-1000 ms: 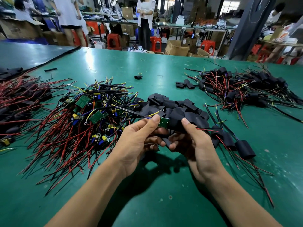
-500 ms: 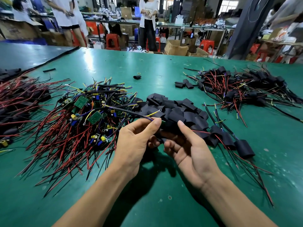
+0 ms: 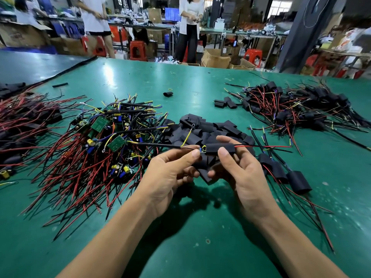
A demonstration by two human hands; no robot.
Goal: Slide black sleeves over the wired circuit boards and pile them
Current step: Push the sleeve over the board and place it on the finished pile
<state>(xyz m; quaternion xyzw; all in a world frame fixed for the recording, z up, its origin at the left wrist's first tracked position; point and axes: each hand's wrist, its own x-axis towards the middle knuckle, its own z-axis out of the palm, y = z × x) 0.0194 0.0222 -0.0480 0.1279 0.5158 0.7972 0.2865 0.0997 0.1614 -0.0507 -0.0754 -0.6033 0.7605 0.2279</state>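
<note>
Black flattened soft-plastic sleeve [image 3: 219, 148] now covers almost all of the small green wired circuit board [image 3: 203, 149], held in the air just above the middle of the frame over the green-topped bench [image 3: 200, 247]. A second ago a good stretch of green board showed bare between the two hands. Now only a sliver with a yellow part peeks from the sleeve's left mouth, and the thin red wires [image 3: 263, 146] run out of its right mouth. The left hand [image 3: 172, 175] has its grip closed, thumb and forefinger pinching the lead wires right at the board's left end. The right hand [image 3: 247, 177] grips the sleeve, thumb on its near face and fingers curled behind it. By the look of it the sliding for this piece is all but done, and perhaps a last small push would seat the edge that shows. After that it belongs with the finished ones: the heap of sleeved boards [image 3: 291, 109] in the upper right of the frame, or the few sleeved pieces [image 3: 297, 181] lying just right of the right hand. The tangle of bare green boards with red and yellow wires [image 3: 100, 137] at centre left is large. The mound of loose black sleeves [image 3: 210, 127] behind the hands is well stocked too, so much of the task appears to remain.
</note>
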